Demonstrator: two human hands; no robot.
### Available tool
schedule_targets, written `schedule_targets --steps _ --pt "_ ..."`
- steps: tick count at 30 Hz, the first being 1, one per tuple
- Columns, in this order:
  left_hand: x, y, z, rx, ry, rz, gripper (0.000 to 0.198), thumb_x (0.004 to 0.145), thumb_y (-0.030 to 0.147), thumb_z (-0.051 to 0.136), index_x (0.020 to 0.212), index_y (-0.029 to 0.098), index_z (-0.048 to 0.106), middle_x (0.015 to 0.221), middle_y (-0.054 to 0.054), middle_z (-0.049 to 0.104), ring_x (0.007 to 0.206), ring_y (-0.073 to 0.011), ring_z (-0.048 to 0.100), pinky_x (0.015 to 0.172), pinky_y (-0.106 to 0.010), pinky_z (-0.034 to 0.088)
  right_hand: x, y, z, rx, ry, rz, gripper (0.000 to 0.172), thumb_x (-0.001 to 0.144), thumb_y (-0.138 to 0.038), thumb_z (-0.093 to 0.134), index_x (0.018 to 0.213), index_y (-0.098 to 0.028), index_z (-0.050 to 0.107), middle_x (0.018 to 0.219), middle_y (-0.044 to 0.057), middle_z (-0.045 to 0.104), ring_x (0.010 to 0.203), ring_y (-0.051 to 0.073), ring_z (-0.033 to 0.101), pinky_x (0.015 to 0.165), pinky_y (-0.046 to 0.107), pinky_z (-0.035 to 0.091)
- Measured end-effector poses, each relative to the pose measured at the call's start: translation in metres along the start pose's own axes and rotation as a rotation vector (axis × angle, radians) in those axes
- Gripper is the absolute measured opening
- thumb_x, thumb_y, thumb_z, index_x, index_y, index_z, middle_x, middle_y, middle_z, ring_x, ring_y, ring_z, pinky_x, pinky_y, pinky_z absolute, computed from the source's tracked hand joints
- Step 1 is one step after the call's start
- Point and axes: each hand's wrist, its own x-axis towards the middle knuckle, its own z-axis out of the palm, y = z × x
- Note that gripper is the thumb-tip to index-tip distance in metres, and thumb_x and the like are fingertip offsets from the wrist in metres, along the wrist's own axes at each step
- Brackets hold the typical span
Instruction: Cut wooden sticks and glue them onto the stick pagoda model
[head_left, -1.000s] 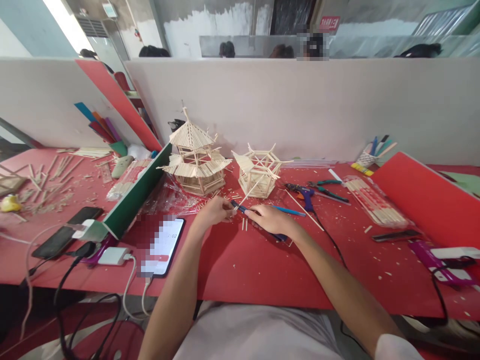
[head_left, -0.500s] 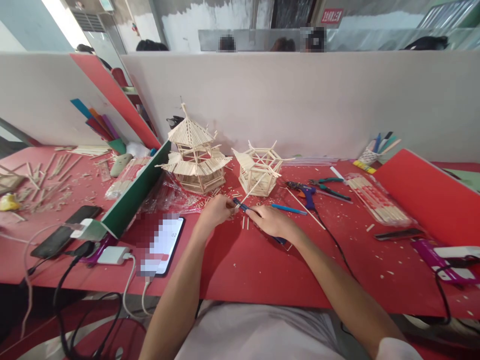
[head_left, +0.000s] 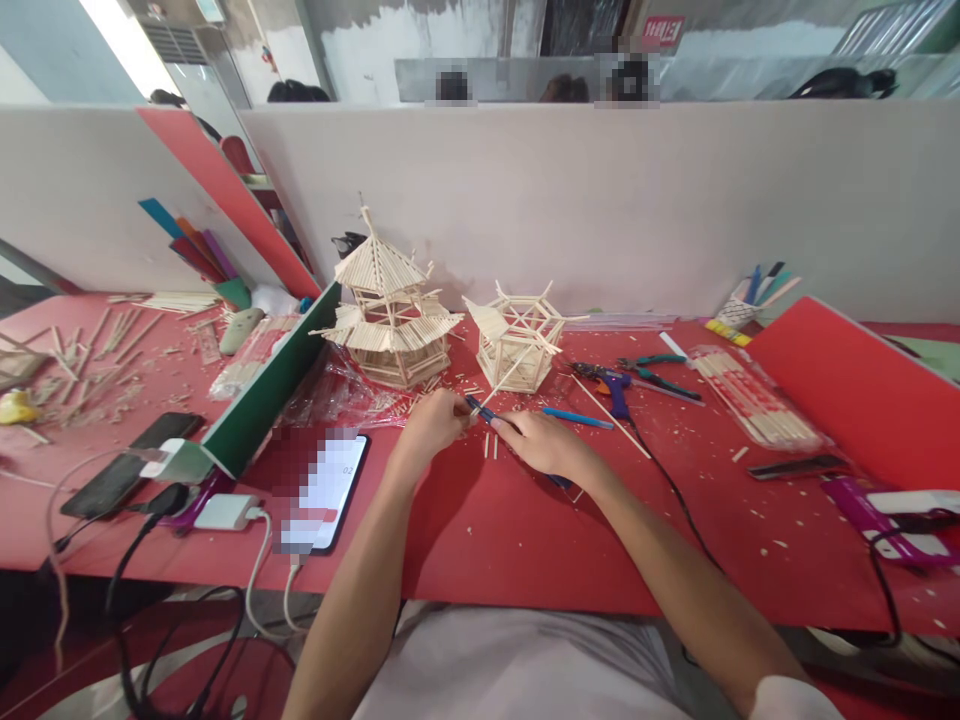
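My left hand (head_left: 431,422) pinches the near end of a thin wooden stick (head_left: 501,382) that slants up toward the small unfinished stick pavilion (head_left: 517,340). My right hand (head_left: 541,441) is closed round a blue-handled cutting tool (head_left: 480,410) whose jaws meet the stick just beside my left fingertips. A pair of short cut stick pieces (head_left: 490,446) lies on the red table (head_left: 487,530) between my hands. A taller finished stick pagoda (head_left: 386,310) stands to the left of the small one.
A phone (head_left: 324,490) with a charger cable lies at the near left beside a green divider (head_left: 262,400). A glue gun (head_left: 611,385), pliers (head_left: 652,375), a blue pen (head_left: 577,418) and a bag of sticks (head_left: 750,405) sit to the right. A red board (head_left: 847,400) leans at far right.
Both hands have stayed almost still at the stick; my view has shifted slightly.
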Motion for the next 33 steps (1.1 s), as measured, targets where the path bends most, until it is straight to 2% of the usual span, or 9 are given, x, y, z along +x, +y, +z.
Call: schedule_targets --steps 19,27,30,33 --pt "-0.004 0.01 -0.002 0.109 0.03 -0.003 0.016 0.079 0.014 0.059 0.074 0.018 0.073 0.07 -0.007 0.073 0.072 -0.0213 0.069 0.062 -0.025 0.04 -0.001 -0.003 0.006 -0.087 0.03 0.012 0.043 0.104 -0.041 0.032 0.084 -0.021 0.063 0.076 0.009 0.07 0.071 0.023 0.064 0.06 0.03 0.027" --pt "-0.004 0.011 -0.002 0.077 0.026 -0.004 0.013 0.08 0.017 0.062 0.075 0.019 0.074 0.074 -0.006 0.074 0.073 -0.0201 0.069 0.061 -0.023 0.042 -0.002 -0.007 0.007 -0.139 0.019 0.037 0.041 0.105 -0.039 0.031 0.094 -0.019 0.066 0.082 0.01 0.073 0.076 0.023 0.067 0.06 0.03 0.027" --pt "-0.005 0.008 -0.005 0.027 0.008 0.0 0.013 0.082 0.021 0.061 0.076 0.019 0.073 0.071 -0.005 0.073 0.069 -0.0191 0.069 0.061 -0.023 0.042 -0.003 -0.004 0.005 -0.172 0.02 0.038 0.041 0.105 -0.039 0.031 0.096 -0.019 0.065 0.085 0.009 0.074 0.079 0.022 0.068 0.062 0.028 0.028" --pt "-0.003 -0.005 -0.009 -0.037 -0.022 0.002 0.016 0.083 0.026 0.059 0.079 0.019 0.073 0.068 -0.003 0.072 0.066 -0.0176 0.067 0.061 -0.023 0.044 -0.006 0.002 -0.001 -0.195 0.03 0.038 0.043 0.106 -0.041 0.028 0.095 -0.019 0.064 0.085 0.008 0.074 0.079 0.021 0.069 0.062 0.027 0.029"
